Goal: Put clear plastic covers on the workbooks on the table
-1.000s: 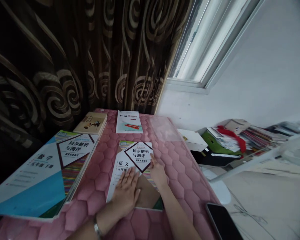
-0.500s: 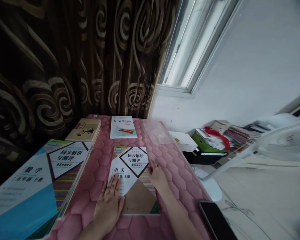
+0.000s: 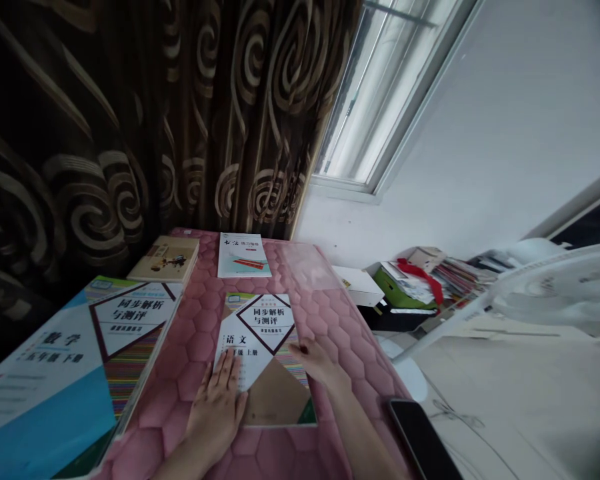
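Observation:
A Chinese-language workbook (image 3: 275, 400) with a white, brown and striped cover lies closed on the pink padded tabletop (image 3: 245, 460). My left hand (image 3: 217, 400) rests flat on its lower left part, fingers stretched out and slightly apart. At the workbook's right edge is my right hand (image 3: 325, 367), its fingers curled and the thumb side reaching over the cover. What its fingertips do under or along the edge is partly hidden. Behind the workbook lies a thin white calligraphy booklet (image 3: 243, 257).
To the left, a stack topped by a mathematics workbook (image 3: 45, 393) stands in front of a tan book (image 3: 165, 259). A dark phone (image 3: 423, 437) lies at the right edge. Beyond are a white box (image 3: 357, 285), a white fan (image 3: 555, 287) and a patterned curtain (image 3: 220, 120).
My right hand has slid slightly down the workbook's right edge, and its thumb side now reaches over the cover. My left hand stays flat. The view has shifted slightly.

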Available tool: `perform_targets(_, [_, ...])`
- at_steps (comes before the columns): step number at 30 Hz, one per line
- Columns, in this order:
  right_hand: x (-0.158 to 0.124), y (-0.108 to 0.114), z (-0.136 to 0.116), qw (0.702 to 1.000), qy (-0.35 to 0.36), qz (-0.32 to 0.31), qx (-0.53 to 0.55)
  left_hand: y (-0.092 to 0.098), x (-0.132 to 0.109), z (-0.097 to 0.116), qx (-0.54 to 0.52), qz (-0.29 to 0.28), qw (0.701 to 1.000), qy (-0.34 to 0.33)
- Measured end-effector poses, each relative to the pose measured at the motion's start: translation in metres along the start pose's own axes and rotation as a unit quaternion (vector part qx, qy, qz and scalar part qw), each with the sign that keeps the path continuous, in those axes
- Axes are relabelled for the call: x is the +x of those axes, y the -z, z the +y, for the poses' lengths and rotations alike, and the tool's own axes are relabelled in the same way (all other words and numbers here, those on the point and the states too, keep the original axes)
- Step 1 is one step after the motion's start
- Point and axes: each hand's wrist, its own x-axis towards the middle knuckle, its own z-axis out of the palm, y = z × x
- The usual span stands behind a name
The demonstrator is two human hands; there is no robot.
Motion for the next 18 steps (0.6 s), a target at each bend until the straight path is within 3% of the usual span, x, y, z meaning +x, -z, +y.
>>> perform_targets(7, [-0.034,0.005,-0.020,0.975,0.022,-0.129,0.182,-0.001,-0.001,0.000,-0.003,-0.007,1.000,0.001])
perform_targets(10, [-0.035,0.012,-0.035,0.976,0.030,-0.134,0.166,0.007,0.003,0.005,-0.019,-0.037,0.999,0.019])
perform_targets(13, [-0.022,0.033,-0.058,0.976,0.055,-0.119,0.176,0.025,0.013,0.017,-0.056,-0.060,0.996,0.045])
perform_targets(15, [-0.013,0.057,-0.080,0.985,0.092,-0.070,0.125,0.037,0.019,0.024,-0.098,-0.051,0.993,0.047])
perform_targets(18, [-0.009,0.091,-0.114,0.983,0.165,-0.003,-0.080,0.046,0.025,0.020,-0.213,-0.032,0.976,0.038])
